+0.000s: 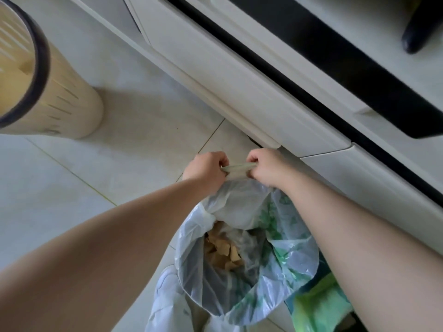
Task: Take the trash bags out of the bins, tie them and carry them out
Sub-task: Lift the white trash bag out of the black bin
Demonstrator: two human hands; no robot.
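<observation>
Both your left hand (pixel 207 167) and right hand (pixel 265 167) have fingers clamped on the trash bag (pixel 242 255) rim, stretched between them above the floor (pixel 72 188); tying's underway, so cross the ends next.

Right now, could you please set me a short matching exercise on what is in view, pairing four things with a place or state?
Things:
1. trash bag
2. beige bin
3. left hand
4. brown scraps

Places or states:
A. standing upper left on the floor
B. lying inside the bag
C. mouth partly open, far edge pulled taut
D. closed on the bag's edge opposite the right hand

Pairs: 1-C, 2-A, 3-D, 4-B
</observation>
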